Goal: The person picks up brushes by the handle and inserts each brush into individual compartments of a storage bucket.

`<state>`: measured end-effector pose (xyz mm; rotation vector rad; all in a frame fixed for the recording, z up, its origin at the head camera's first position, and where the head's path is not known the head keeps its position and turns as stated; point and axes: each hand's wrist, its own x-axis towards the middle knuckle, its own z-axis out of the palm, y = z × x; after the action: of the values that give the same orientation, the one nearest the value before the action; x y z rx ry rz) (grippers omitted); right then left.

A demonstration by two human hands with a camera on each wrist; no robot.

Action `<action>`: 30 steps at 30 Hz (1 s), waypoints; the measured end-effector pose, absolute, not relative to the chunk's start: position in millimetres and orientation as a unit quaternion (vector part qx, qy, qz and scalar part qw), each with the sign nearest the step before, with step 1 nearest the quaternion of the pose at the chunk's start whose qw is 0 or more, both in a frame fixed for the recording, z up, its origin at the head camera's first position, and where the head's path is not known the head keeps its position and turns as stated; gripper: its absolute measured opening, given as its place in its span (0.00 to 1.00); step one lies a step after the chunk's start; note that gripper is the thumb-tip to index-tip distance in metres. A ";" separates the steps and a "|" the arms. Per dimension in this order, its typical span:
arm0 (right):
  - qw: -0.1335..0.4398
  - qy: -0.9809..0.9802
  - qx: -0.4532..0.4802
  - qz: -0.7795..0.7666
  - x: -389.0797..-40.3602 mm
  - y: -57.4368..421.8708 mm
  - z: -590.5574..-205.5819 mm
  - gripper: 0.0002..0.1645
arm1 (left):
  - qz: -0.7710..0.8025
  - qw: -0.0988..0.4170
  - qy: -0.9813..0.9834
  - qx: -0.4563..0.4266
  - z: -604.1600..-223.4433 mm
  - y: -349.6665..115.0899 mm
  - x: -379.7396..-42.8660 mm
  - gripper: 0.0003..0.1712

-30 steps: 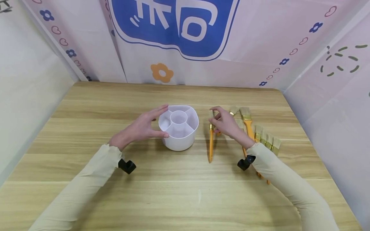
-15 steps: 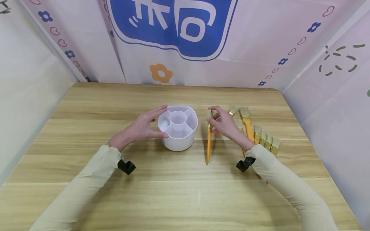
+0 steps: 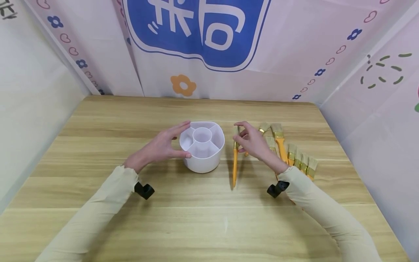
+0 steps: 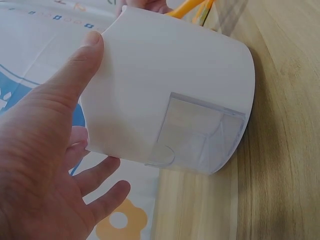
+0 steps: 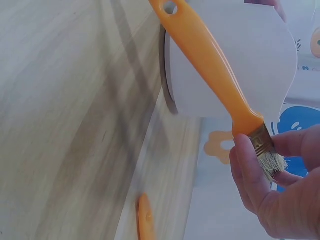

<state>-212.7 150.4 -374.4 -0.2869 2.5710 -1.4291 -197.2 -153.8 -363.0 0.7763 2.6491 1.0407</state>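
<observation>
A white round pen holder [image 3: 203,163] with several compartments around a central cup stands upright on the table. My left hand [image 3: 160,146] holds it from the left, thumb on the near rim and fingers on the far side. In the left wrist view, a clear pocket [image 4: 200,135] shows on the holder's wall. Just right of the holder, my right hand [image 3: 254,142] pinches a paintbrush [image 5: 210,60] at its metal ferrule and bristles. The brush's orange handle points down toward the near side, raised above the table in the right wrist view.
More flat paintbrushes [image 3: 280,145] with orange handles lie to the right, bristles facing away, partly hidden by the right hand and sleeve. Printed white sheets [image 3: 262,85] wall the wooden table [image 3: 183,225] at the back and sides.
My right hand has moved slightly left with the paintbrush, closer to the holder. The left hand and the holder stay in about the same place.
</observation>
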 end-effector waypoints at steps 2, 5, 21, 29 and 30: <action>0.093 0.865 -0.098 -0.483 -212.5 149.8 -374.0 0.29 | 0.353 0.096 0.893 0.262 -362.8 -153.6 -197.1 0.57; 0.092 0.865 -0.098 -0.483 -212.2 149.1 -373.3 0.29 | 0.354 0.095 0.893 0.262 -363.2 -153.3 -197.3 0.57; 0.057 0.844 -0.111 -0.522 -206.1 145.6 -362.8 0.28 | 0.364 0.093 0.888 0.264 -365.4 -153.0 -197.0 0.56; 0.027 0.829 -0.116 -0.547 -202.6 143.5 -358.0 0.28 | 0.361 0.092 0.890 0.261 -365.5 -153.2 -197.9 0.56; 0.025 0.827 -0.118 -0.550 -202.2 143.1 -357.3 0.28 | 0.361 0.092 0.891 0.261 -365.4 -153.2 -197.9 0.56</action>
<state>-202.2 143.1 -357.3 -0.3651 2.5561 -1.6991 -197.9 -153.2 -365.4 0.7754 2.6455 1.0711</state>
